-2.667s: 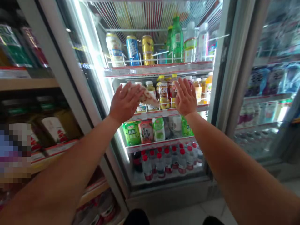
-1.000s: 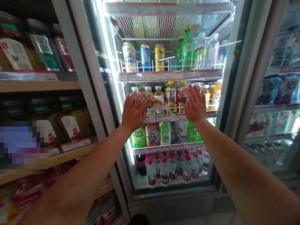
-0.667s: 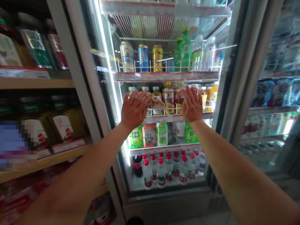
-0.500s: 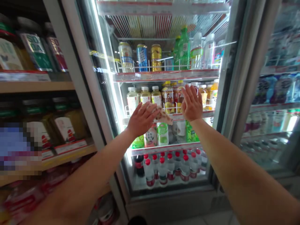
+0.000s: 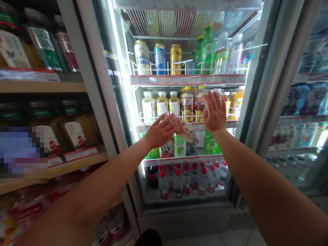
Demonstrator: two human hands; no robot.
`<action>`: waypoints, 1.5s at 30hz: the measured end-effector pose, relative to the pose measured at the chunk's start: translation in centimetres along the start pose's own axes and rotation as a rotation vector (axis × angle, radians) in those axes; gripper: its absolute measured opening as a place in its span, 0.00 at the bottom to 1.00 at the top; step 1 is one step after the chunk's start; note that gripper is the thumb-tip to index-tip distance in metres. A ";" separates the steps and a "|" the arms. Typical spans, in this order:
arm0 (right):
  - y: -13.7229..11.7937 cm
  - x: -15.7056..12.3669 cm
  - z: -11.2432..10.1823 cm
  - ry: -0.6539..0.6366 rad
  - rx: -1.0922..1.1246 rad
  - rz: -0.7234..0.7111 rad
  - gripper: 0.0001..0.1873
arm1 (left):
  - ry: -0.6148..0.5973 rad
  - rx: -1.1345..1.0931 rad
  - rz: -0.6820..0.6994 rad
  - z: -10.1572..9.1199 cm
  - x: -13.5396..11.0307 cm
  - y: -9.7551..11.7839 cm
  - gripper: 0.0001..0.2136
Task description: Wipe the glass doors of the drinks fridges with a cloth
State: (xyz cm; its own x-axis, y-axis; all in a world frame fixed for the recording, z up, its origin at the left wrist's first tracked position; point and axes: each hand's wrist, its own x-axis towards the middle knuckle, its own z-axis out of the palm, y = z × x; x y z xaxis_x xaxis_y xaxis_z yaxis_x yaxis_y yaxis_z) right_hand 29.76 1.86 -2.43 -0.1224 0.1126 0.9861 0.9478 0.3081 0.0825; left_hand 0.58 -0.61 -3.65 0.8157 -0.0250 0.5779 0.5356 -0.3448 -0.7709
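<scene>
I face a lit drinks fridge with a glass door. My left hand presses a crumpled pale cloth against the glass, level with the red-edged shelf strip below the pale bottles. My right hand lies flat on the glass with its fingers spread upward, in front of the yellow-capped tea bottles. It holds nothing.
Cans and green bottles stand on the upper shelf, and red-capped water bottles on the bottom one. Wooden shelves with jars are at the left. A second fridge door is at the right.
My left hand has slid the cloth down and to the right, from in front of the pale bottles to the shelf strip below them. My right hand has stayed flat on the glass.
</scene>
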 end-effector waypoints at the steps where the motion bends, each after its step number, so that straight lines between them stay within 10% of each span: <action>1: 0.0 0.0 0.0 0.005 -0.003 -0.004 0.33 | -0.054 -0.023 0.090 0.0 0.0 0.4 0.25; 11: 0.3 -0.2 0.5 0.063 -0.010 -0.030 0.34 | 0.033 0.074 -0.322 -2.9 0.9 -6.6 0.26; 35: 0.2 0.1 0.1 -0.032 0.013 0.015 0.33 | -0.007 -0.087 -0.219 -0.1 3.5 -0.3 0.30; 45: 0.1 0.1 0.1 -0.014 0.012 0.003 0.32 | 0.243 -0.046 -0.313 -0.3 5.2 -1.8 0.10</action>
State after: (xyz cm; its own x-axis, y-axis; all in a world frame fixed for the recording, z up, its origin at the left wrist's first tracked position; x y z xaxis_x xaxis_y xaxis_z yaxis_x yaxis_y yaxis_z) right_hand 29.85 1.98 -2.30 -0.1240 0.1270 0.9841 0.9447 0.3187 0.0779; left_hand 3.75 -0.43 0.85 0.5360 -0.1311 0.8340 0.7354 -0.4127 -0.5375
